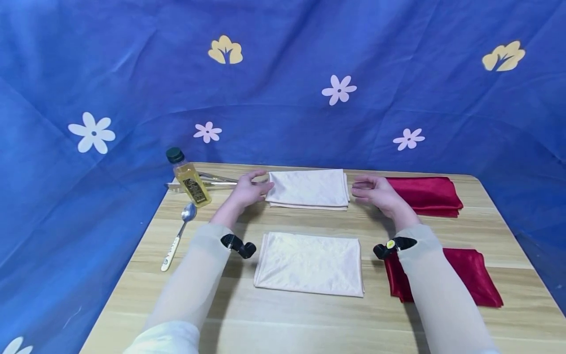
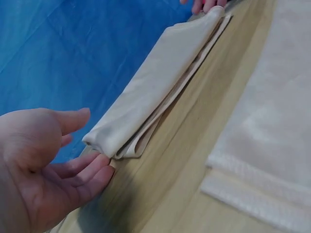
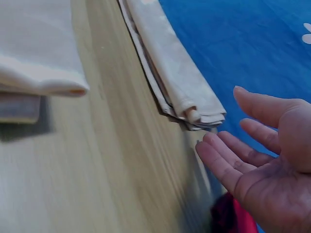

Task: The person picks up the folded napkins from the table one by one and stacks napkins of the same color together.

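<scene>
Far white cloth (image 1: pixel 308 188) lay mid-width on table (image 1: pixel 309 322) | long axis ran left-right | left grip (image 1: pixel 252 190) loosely parted, empty, nearer, at left end | right grip (image 1: pixel 376 191) loosely parted, empty, just off right end

The head camera looks forward and down from above the near side of the wooden table (image 1: pixel 305 324), far enough back to frame both forearms (image 1: pixel 187 275) and the blue flowered backdrop (image 1: pixel 274 83). The 2 wrist cameras sit close in, tilted, over the wood: the left wrist view looks past the left hand (image 2: pixel 53 170) along the far folded white cloth (image 1: pixel 308 188) to the right hand (image 1: pixel 377 192); the right wrist view faces the opposite way from that cloth's other end. All 3 share this cloth and the near folded white cloth (image 1: pixel 309 265).
</scene>
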`<state>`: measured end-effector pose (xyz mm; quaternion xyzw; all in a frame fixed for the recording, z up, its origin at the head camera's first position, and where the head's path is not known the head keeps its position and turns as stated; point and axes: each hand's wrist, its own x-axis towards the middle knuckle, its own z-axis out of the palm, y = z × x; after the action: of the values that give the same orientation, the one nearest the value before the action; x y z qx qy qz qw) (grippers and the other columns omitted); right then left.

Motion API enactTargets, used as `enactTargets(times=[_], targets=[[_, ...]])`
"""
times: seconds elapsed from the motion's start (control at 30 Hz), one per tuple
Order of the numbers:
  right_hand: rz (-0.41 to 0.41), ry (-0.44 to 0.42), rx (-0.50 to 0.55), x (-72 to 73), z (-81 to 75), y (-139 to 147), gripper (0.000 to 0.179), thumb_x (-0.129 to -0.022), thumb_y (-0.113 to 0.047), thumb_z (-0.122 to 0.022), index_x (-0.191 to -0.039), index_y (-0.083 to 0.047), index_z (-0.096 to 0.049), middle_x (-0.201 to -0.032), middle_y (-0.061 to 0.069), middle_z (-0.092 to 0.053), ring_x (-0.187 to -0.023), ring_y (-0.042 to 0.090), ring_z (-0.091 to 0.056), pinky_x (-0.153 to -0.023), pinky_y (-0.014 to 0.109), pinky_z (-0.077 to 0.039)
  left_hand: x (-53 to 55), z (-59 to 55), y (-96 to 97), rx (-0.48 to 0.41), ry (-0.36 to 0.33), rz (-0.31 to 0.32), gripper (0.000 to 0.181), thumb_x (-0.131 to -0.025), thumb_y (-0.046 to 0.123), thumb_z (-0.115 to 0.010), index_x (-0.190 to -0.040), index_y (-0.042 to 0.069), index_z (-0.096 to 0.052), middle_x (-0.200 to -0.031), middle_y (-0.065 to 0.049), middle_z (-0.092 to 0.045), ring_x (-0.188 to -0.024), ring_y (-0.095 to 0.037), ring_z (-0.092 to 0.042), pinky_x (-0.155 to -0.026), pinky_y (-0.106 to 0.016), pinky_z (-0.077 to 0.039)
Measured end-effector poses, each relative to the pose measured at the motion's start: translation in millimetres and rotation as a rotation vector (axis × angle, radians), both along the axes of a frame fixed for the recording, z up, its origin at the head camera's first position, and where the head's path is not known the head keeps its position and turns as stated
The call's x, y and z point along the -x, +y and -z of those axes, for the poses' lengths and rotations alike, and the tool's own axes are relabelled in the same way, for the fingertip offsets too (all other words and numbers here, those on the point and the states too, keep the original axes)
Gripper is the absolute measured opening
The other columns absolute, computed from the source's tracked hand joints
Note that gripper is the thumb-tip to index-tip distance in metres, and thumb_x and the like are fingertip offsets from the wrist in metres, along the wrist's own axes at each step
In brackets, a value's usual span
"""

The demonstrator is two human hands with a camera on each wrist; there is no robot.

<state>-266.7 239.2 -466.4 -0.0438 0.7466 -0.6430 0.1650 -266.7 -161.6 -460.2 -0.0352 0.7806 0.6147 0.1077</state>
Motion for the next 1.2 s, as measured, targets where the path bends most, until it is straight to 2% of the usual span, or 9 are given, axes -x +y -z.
enactTargets(times=[0.2,0.33,0.47,0.6,0.7,0.77,0.83,0.93,1.2], targets=[[0.023,-0.024,-0.085,9.0,5.7,-13.5,0.064,-0.099,-0.003,-0.075,-0.153,0.009,-0.044,-0.143,0.033,-0.056,-0.116,0.027,-0.065,-0.099,0.043,-0.06,7.8,1.7,6.8,0.05,-0.03,-0.043,0.061,-0.099,0.013,-0.077,-0.151,0.0,-0.051,-0.136,-0.024,-0.065,-0.114,-0.031,-0.068,-0.093,-0.039,-0.061],[0.088,-0.017,-0.139,11.5,6.9,-20.7,0.06,-0.097,-0.003,-0.075,-0.149,0.011,-0.049,-0.136,0.032,-0.06,-0.104,0.02,-0.067,-0.092,0.038,-0.063,11.2,4.1,10.6,0.106,-0.058,-0.076,0.058,-0.097,0.015,-0.079,-0.145,-0.006,-0.055,-0.136,-0.023,-0.063,-0.105,-0.027,-0.068,-0.094,-0.036,-0.06],[0.163,0.017,-0.301,11.6,5.7,-32.5,0.053,-0.096,-0.01,-0.078,-0.139,0.012,-0.057,-0.124,0.028,-0.066,-0.096,0.021,-0.067,-0.085,0.034,-0.062,12.5,3.9,14.0,0.177,-0.093,-0.105,0.054,-0.095,0.015,-0.081,-0.138,-0.01,-0.06,-0.134,-0.024,-0.064,-0.112,-0.03,-0.064,-0.103,-0.04,-0.055],[0.188,0.047,-0.464,12.8,4.5,-43.6,0.034,-0.093,-0.017,-0.081,-0.112,0.008,-0.066,-0.095,0.012,-0.061,-0.083,0.021,-0.056,-0.073,0.03,-0.051,12.7,0.8,19.1,0.274,-0.118,-0.107,0.052,-0.09,0.018,-0.085,-0.13,-0.01,-0.064,-0.133,-0.023,-0.062,-0.122,-0.036,-0.059,-0.108,-0.045,-0.051],[0.18,0.048,-0.473,13.9,5.2,-46.7,0.032,-0.094,-0.015,-0.081,-0.081,0.0,-0.055,-0.073,0.002,-0.042,-0.068,0.019,-0.041,-0.061,0.029,-0.038,12.9,0.1,22.0,0.311,-0.108,-0.087,0.053,-0.089,0.018,-0.085,-0.13,-0.009,-0.065,-0.133,-0.022,-0.062,-0.124,-0.037,-0.058,-0.11,-0.044,-0.051],[0.169,0.054,-0.448,14.0,5.6,-46.3,0.037,-0.093,-0.013,-0.081,-0.075,-0.004,-0.05,-0.068,-0.001,-0.038,-0.064,0.017,-0.038,-0.057,0.028,-0.036,13.3,1.3,21.9,0.312,-0.085,-0.069,0.05,-0.09,0.017,-0.084,-0.131,-0.007,-0.066,-0.131,-0.021,-0.064,-0.121,-0.036,-0.061,-0.108,-0.043,-0.052],[0.157,0.059,-0.422,14.0,6.1,-45.0,0.031,-0.094,-0.012,-0.08,-0.076,-0.003,-0.056,-0.069,-0.001,-0.043,-0.064,0.016,-0.042,-0.057,0.027,-0.039,13.9,3.0,21.0,0.299,-0.054,-0.045,0.045,-0.091,0.015,-0.082,-0.129,-0.006,-0.069,-0.126,-0.02,-0.067,-0.116,-0.033,-0.063,-0.105,-0.041,-0.054],[0.129,0.075,-0.37,14.2,6.5,-41.9,0.019,-0.095,-0.012,-0.079,-0.094,0.002,-0.067,-0.079,0.002,-0.057,-0.071,0.015,-0.052,-0.06,0.026,-0.047,14.9,4.9,17.7,0.259,-0.01,-0.015,0.037,-0.093,0.011,-0.079,-0.124,-0.005,-0.07,-0.116,-0.018,-0.069,-0.105,-0.031,-0.065,-0.096,-0.04,-0.058],[0.155,0.012,-0.108,21.3,12.4,-38.8,0.034,-0.098,-0.004,-0.074,-0.124,0.013,-0.06,-0.09,0.004,-0.07,-0.074,0.01,-0.063,-0.065,0.023,-0.056,19.4,9.0,12.3,0.067,-0.01,-0.006,0.039,-0.098,0.015,-0.074,-0.13,-0.005,-0.065,-0.118,-0.017,-0.069,-0.103,-0.025,-0.065,-0.088,-0.033,-0.057]])
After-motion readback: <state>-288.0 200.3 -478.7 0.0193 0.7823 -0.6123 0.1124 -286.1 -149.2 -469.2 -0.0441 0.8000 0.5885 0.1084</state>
